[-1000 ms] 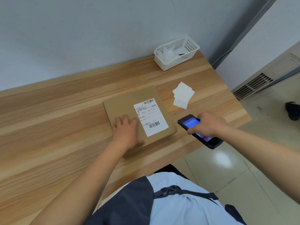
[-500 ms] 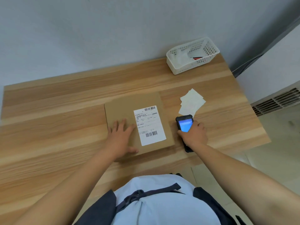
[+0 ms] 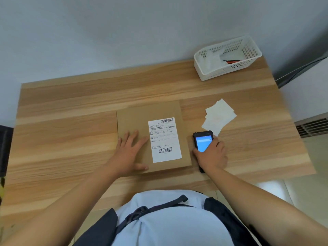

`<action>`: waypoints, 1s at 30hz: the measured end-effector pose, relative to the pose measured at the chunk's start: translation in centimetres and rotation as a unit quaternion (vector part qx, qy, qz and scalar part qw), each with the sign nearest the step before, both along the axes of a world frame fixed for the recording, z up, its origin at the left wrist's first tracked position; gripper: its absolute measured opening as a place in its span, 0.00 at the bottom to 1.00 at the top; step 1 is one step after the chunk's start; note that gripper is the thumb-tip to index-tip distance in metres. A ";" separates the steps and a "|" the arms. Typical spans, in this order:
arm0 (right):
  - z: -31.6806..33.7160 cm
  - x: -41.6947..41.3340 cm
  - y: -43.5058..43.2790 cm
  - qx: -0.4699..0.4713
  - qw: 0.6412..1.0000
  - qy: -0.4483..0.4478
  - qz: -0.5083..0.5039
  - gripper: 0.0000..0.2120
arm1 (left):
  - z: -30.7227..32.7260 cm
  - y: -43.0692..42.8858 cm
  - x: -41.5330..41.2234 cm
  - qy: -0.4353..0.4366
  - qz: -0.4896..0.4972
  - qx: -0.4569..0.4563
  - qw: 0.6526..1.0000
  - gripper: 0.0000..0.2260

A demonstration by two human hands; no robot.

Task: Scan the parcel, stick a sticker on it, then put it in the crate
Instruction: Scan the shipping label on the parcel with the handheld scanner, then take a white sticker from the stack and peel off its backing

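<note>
On the surface, left hand lies flat-open on the parcel while right hand grips the scanner at 3 o'clock, which should aim squarely at a barcode.

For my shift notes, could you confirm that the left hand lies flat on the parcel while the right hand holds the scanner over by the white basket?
Not quite. The head view shows the right hand holding the scanner right beside the parcel, near the stickers; the basket sits far off at the table's back edge. The left hand does lie flat on the parcel.
</note>
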State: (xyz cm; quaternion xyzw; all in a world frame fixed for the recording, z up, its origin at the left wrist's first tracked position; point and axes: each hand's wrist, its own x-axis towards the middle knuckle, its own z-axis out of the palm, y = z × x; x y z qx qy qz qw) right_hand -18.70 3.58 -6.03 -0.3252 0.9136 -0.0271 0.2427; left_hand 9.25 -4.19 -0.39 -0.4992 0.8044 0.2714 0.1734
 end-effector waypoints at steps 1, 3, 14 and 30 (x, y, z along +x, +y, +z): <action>-0.1 -0.1 0.0 -0.001 1.000 -0.001 -0.001 0.46 | 0.0 -0.1 -0.1 -0.003 0.002 0.002 1.000 0.49; -0.2 -0.4 0.2 0.000 1.000 -0.006 -0.001 0.46 | 0.1 -0.2 -0.3 -0.002 0.007 0.001 1.000 0.49; -0.6 -2.1 0.9 -0.023 0.998 -0.052 -0.021 0.42 | 0.4 0.0 -0.5 -0.012 0.021 -0.003 1.000 0.49; -0.9 -11.4 -8.7 0.039 0.989 0.017 0.139 0.48 | 1.4 0.2 -1.3 -0.004 0.077 0.008 0.997 0.49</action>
